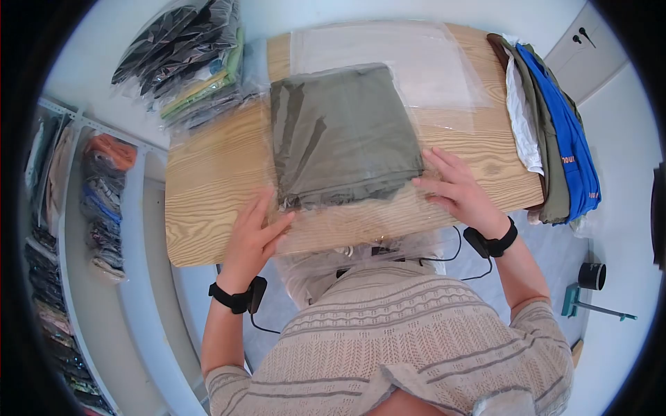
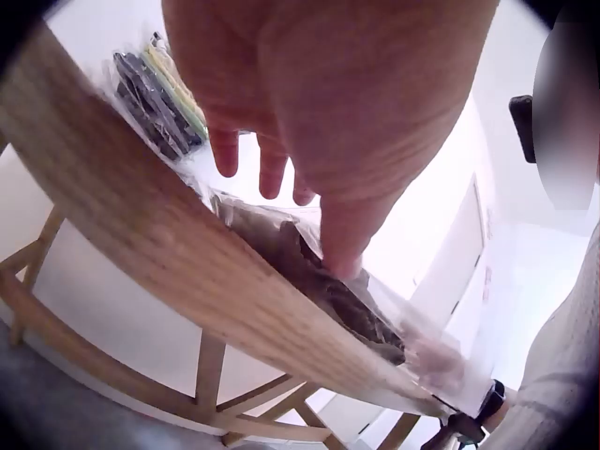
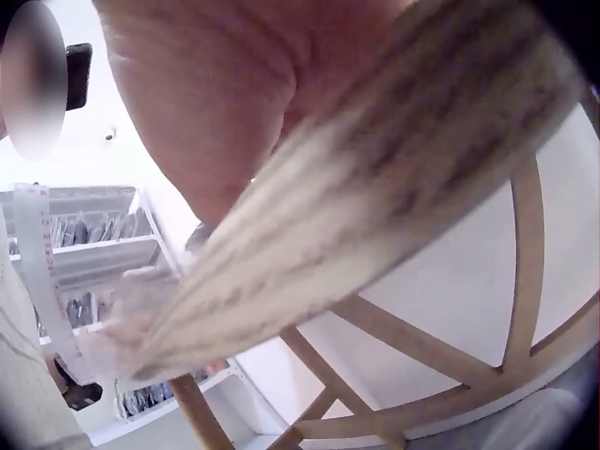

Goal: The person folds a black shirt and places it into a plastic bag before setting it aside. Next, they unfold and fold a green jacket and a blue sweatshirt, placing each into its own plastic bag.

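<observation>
A folded dark olive garment (image 1: 347,139) lies in a clear plastic bag (image 1: 368,220) on the wooden table, with the bag's loose clear end reaching over the table's front edge. At its lower left corner my left hand (image 1: 255,232) rests on the plastic, fingers extended and thumb toward the garment's edge. My right hand (image 1: 458,187) touches the lower right corner with spread, relaxed fingers. From the left wrist view, the left hand (image 2: 328,112) is over the bagged garment (image 2: 328,291), thumb tip at it. The right hand's (image 3: 216,94) fingertips are hidden behind the table edge in its wrist view.
Flat clear bags (image 1: 374,45) lie along the table's (image 1: 201,222) back. Bagged clothes (image 1: 194,69) are stacked at the back left. Folded garments, one a blue garment (image 1: 555,118), drape over the right side. A shelf (image 1: 104,208) of bagged clothes stands left.
</observation>
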Tool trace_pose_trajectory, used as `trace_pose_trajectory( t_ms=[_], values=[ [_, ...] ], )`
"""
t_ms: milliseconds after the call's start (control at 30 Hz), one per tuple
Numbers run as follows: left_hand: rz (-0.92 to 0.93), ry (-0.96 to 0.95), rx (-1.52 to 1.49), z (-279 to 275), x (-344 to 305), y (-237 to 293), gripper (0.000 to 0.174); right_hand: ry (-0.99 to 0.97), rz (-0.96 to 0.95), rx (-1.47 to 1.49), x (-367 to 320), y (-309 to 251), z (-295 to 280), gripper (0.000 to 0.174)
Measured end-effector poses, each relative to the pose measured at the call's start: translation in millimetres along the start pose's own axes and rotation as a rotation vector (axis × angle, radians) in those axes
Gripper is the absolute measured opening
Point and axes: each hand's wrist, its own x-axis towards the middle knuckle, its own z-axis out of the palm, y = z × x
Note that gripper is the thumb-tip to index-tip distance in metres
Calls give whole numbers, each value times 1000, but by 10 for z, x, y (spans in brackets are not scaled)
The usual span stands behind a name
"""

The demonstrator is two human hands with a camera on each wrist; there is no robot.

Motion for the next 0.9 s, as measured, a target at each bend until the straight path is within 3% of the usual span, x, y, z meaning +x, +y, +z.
trace_pose_trajectory(
  t_ms=[167,233,367,433,567,633,733,867,900],
  values=[
    [66,-97,-3,-37,30,-78,35,-91,-58,40,-51,164,12,28],
    [95,-114,-135,-20,20,-195,29,-91,102,269,-73,203,18,19],
    [-28,-149,-445,19,82,-251,26,-117,184,391,-75,237,36,23],
    [-209,-85,-716,49,106,-248,25,-107,256,418,-54,230,57,33],
    [-301,-8,-809,85,128,-232,23,-56,330,524,-38,179,47,31],
    [-188,207,-710,41,176,-133,20,23,389,652,-45,134,69,19],
    [-178,99,-756,-2,163,-127,19,85,253,619,-41,2,107,18],
    [-207,94,-759,68,145,-154,20,71,223,528,-73,68,143,17],
    [-319,123,-790,96,138,-166,21,122,269,559,-56,56,162,17]
  ],
)
